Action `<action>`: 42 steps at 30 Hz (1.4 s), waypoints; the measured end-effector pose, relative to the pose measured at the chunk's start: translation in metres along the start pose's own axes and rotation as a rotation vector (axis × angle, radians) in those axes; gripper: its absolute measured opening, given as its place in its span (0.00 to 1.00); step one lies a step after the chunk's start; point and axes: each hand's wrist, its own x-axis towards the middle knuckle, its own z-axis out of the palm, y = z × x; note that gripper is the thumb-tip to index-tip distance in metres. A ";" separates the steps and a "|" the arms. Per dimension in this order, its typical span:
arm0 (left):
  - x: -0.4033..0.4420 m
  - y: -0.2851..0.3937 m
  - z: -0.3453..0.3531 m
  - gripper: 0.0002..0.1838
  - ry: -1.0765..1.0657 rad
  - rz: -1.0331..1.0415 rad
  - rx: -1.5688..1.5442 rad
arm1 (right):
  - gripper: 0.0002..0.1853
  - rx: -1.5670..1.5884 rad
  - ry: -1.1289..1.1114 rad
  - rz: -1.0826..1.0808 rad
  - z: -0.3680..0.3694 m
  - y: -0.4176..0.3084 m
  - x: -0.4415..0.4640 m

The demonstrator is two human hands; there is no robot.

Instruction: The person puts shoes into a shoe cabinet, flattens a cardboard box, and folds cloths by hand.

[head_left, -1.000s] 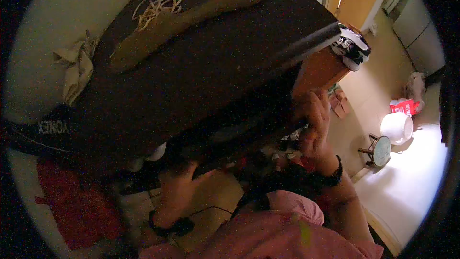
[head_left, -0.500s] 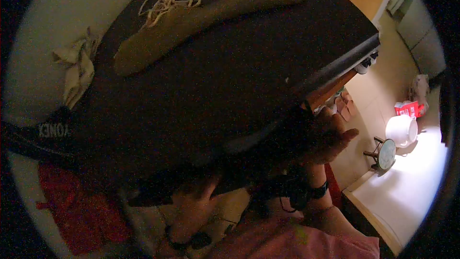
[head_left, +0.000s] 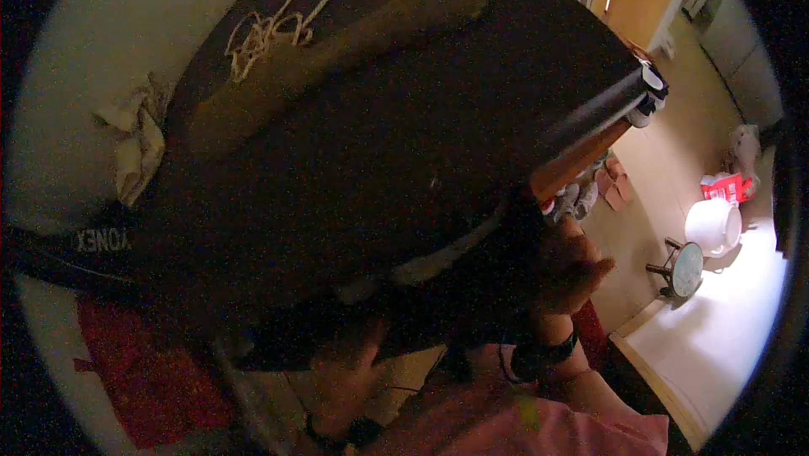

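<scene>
Stool (head_left: 687,270) beside the container (head_left: 713,227)

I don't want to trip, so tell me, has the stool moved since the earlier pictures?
No, the stool looks unmoved: against the floor and the white pot, it keeps the same place.

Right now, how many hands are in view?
2: the left hand low in the picture, the right hand higher, nearer the round stool. Both are partly in shadow. Darkness may hide others.

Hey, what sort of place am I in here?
Probably a home, perhaps near its entrance: pink slippers lie by grey sneakers, and a small round stool stands on the floor nearby.
</scene>
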 end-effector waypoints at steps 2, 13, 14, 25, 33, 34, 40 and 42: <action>-0.005 -0.002 -0.002 0.30 -0.010 0.013 0.004 | 0.34 0.017 0.359 0.037 -0.009 0.001 -0.012; 0.013 0.022 -0.055 0.32 -0.145 -0.045 -0.044 | 0.33 -0.708 0.035 0.119 -0.077 -0.002 -0.011; 0.013 0.022 -0.054 0.32 -0.171 -0.030 0.060 | 0.33 -0.771 0.046 0.133 -0.071 -0.006 -0.007; 0.014 0.016 -0.049 0.30 -0.023 -0.105 0.039 | 0.19 -0.814 -0.075 -0.151 -0.023 -0.015 0.024; 0.040 0.000 -0.065 0.29 0.088 -0.002 0.117 | 0.27 -0.510 -0.099 -0.155 0.049 -0.039 0.032; 0.040 -0.001 -0.067 0.29 0.099 0.005 0.127 | 0.27 -0.550 -0.051 -0.231 0.054 -0.040 0.032; 0.031 0.001 -0.069 0.26 0.157 0.022 0.166 | 0.17 -0.504 -0.234 -0.315 0.056 -0.048 0.029; 0.028 0.004 -0.072 0.25 0.186 0.016 0.175 | 0.14 -0.454 -0.253 -0.437 0.055 -0.051 0.037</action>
